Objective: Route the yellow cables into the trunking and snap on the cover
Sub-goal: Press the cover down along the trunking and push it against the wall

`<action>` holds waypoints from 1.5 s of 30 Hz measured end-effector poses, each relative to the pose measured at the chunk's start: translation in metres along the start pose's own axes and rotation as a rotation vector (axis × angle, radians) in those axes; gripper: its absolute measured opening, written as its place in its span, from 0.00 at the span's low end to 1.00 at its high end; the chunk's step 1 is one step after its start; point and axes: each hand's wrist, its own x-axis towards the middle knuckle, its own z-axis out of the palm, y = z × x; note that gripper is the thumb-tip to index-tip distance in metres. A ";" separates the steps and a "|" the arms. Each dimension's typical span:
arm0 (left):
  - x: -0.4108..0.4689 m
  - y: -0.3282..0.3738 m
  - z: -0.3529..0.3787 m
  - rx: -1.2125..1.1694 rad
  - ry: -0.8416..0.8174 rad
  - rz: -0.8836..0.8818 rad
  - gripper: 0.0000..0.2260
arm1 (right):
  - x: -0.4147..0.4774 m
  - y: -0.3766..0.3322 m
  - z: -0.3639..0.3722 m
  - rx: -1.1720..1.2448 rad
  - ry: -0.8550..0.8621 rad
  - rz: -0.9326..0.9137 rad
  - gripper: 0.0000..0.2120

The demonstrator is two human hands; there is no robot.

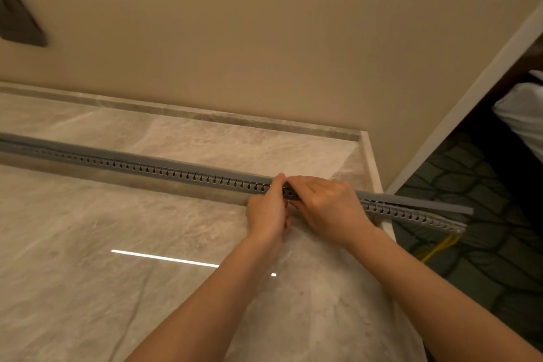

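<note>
**Trunking** (182, 175): grey, slotted, laid lengthwise on the marble worktop (117, 273). It runs from far left of the grips, passes under them, and continues past the worktop edge on their right.

**Cover** (426, 205): grey strip on top of the trunking. Left of the grips it looks seated. Right of them it stands apart from the slotted wall, and the gap widens toward the free end.

**Left grip** (267, 211): fingers curled, thumb on the top edge, pinching trunking and cover together.

**Right grip** (326, 209): touching the left grip, fingers curled over the cover and bearing down on it.

**Yellow cables** (437, 250): they leave the trunking's open end, well right of the grips, and hang toward the patterned floor (470, 273).

**Step, as judged:** routing appears complete and the cover is partly snapped on. The next move calls for both grips to shift rightward and line the lifted strip over the channel before pressing.

**Not legible:**
- the cables inside the channel
- the fingertips behind the trunking
- the trunking's left end, cut off by the frame
- the dark wall plate (20, 20), which is blurred
</note>
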 end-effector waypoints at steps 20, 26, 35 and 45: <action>-0.005 0.000 0.004 0.003 0.059 0.003 0.11 | -0.061 0.032 -0.035 -0.089 -0.001 0.240 0.13; -0.009 -0.001 0.004 -0.004 0.072 0.019 0.11 | -0.052 0.038 -0.036 -0.047 -0.042 0.218 0.11; -0.025 0.008 -0.018 0.582 -0.114 0.257 0.27 | -0.046 0.047 -0.040 -0.055 -0.016 0.143 0.14; -0.004 0.008 0.017 1.572 -0.305 1.385 0.17 | -0.039 0.055 -0.042 0.055 -0.095 0.200 0.11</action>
